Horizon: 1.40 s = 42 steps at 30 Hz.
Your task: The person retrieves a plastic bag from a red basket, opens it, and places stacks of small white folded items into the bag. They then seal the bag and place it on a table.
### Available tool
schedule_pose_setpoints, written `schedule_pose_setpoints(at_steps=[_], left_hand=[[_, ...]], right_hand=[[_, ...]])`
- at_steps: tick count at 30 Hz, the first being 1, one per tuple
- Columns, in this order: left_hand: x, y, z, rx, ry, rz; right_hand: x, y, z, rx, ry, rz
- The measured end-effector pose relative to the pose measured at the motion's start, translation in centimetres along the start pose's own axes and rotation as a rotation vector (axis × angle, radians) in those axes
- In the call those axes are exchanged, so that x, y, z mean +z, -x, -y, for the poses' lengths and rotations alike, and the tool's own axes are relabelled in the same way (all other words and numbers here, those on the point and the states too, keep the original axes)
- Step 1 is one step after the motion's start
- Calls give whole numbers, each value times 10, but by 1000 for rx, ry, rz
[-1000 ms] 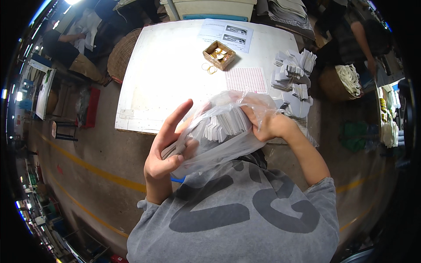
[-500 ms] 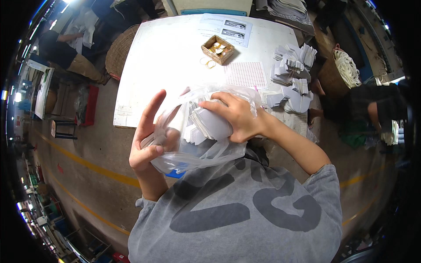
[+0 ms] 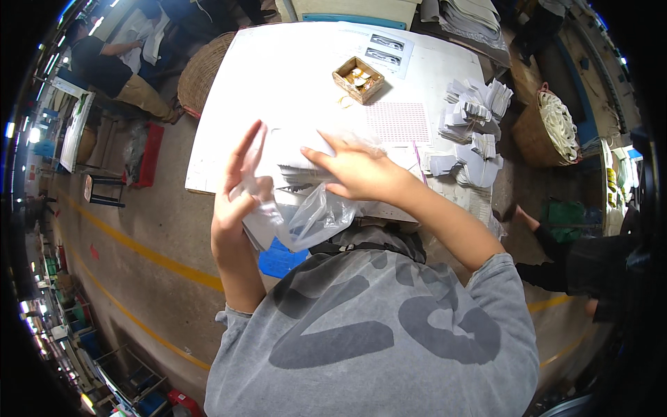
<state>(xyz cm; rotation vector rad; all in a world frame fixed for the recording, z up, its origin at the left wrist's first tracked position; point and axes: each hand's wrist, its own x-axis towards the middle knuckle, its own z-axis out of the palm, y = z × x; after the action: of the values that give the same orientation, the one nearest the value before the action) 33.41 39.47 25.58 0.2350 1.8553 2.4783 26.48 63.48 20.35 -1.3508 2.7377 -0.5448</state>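
A clear plastic bag (image 3: 321,217) hangs between my hands at the near edge of the table. My left hand (image 3: 236,201) grips one side of it between thumb and bent fingers, its index finger pointing up. Below that hand, pale flat pieces (image 3: 258,233) show, partly covered. My right hand (image 3: 361,172) curves over a stack of white flat pieces (image 3: 299,172), fingers along its top and thumb at its near side. Part of the stack lies behind the bag and the hand. Glare blurs the stack's far side.
On the white table (image 3: 236,90) are a small wooden box (image 3: 358,80) of small pieces, a printed sheet (image 3: 379,48), a sheet of small red marks (image 3: 399,123) and bundled white pieces (image 3: 476,104). A wicker basket (image 3: 549,128) stands right; a person (image 3: 590,260) is nearby.
The stack under my right hand now sits lower and flatter, and the bag has slid down toward me. The person at the right has moved nearer. The whole view has shifted slightly.
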Motion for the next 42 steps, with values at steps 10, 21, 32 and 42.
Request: schedule_pose_setpoints(at_steps=[10,21,32,42], left_hand=[[-24,7,2,113,47,-29],[-15,24,1,-302,-823,69],[-19,36,7,-94,-472,125],[14,32,-3,-65,-413,235]], right_hand=[[-71,69,6,188,-8,405],[-64,74,7,-134,-187,401],[-16,40,15,90,-321,102],[33,-29,-23,218,-170,119]])
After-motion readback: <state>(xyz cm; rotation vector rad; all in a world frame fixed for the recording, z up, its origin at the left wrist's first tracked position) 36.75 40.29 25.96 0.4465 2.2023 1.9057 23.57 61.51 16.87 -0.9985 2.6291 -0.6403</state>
